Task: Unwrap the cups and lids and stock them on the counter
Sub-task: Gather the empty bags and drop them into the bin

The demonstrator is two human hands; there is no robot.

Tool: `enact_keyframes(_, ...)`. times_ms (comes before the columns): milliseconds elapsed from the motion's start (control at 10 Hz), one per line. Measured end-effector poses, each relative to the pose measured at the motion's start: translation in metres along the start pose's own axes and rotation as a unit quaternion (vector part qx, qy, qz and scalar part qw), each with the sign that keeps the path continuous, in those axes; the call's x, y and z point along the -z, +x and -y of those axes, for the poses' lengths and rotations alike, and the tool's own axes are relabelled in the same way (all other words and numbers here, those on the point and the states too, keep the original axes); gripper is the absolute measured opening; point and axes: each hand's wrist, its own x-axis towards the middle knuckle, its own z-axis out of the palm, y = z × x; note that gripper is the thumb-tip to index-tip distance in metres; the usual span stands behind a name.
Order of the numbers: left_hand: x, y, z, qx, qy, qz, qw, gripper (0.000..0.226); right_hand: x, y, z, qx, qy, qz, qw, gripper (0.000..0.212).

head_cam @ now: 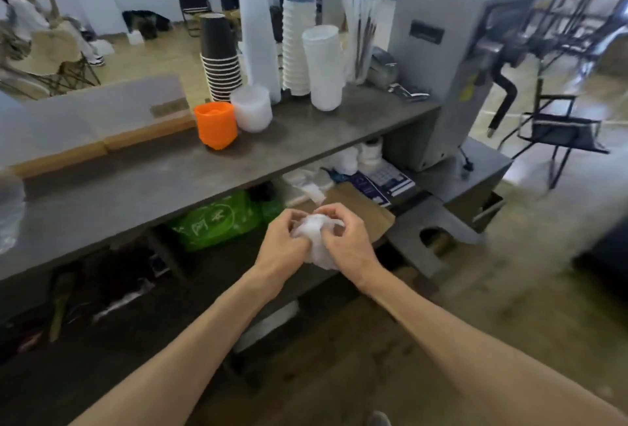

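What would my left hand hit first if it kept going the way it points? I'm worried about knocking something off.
Probably nothing beyond the crumpled plastic wrap that the left hand already grips. Past that lies the right hand; depth beyond is unclear.

Drinks-shop counter (306,126) — stacked cups (221,61)

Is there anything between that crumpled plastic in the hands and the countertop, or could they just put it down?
Nothing visible blocks the way. Both the left hand and right hand grip the crumpled plastic wrap in front of the counter, below its edge. The near counter stretch is bare; the orange stack stands further back.
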Motion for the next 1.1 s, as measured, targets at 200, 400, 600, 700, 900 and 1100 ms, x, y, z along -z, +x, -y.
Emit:
enact_keyframes(200,-0.126,0.039,0.011,-0.021,0.025,0.080,0.996,0.028,0.101,0.014,-0.073,-0.101,-0.014,-0.017,0.995,0.017)
enact_keyframes(400,-0.262,0.093,0.033,-0.018,0.062,0.165,0.984,0.025,0.214,0.055,-0.166,-0.162,-0.055,0.002,0.985,0.020)
enact_keyframes(600,-0.337,0.144,0.070,0.032,0.211,0.157,0.964,0.015,0.272,0.075,-0.263,-0.157,-0.132,0.093,0.974,0.028)
enact_keyframes(700,-0.344,0.162,0.093,0.067,0.228,0.124,0.963,0.008,0.281,0.095,-0.314,-0.184,-0.210,0.138,0.950,0.040)
enact_keyframes(900,-0.356,0.193,0.126,0.057,0.278,0.130,0.950,0.019,0.266,0.165,-0.384,-0.188,-0.338,0.313,0.867,0.058)
enact_keyframes(1100,-0.388,0.209,0.139,0.026,0.360,0.091,0.928,0.028,0.259,0.171,-0.427,-0.164,-0.438,0.368,0.803,0.058)
